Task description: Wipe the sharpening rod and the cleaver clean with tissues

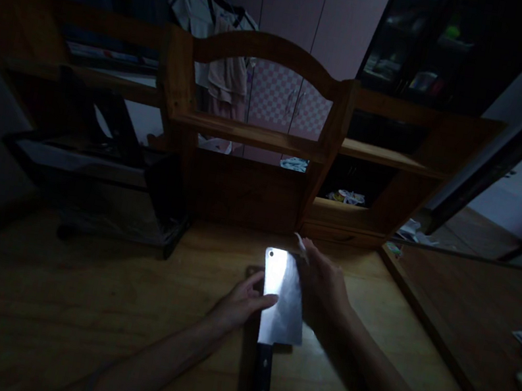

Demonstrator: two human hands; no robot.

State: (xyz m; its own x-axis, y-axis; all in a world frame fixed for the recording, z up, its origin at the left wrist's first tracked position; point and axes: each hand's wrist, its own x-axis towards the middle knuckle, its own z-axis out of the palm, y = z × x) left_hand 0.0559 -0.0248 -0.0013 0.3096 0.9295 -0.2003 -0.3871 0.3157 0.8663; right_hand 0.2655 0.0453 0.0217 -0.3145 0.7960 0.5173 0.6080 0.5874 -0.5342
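Yellowish wooden tabletop (125,286) below, and over it our left hand (243,303) pinches a broad silver-bladed cleaver (280,305) with black riveted handle (262,389); our right hand (323,286) is at its right edge by a thin white strip (301,245), grip unclear.

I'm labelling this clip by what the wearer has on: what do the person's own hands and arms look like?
Both the left hand and the right hand are ungloved, with no ring or watch that I can make out. The visible forearms are slender and sleeveless. A faint band-like line crosses the left one, too dim to identify.
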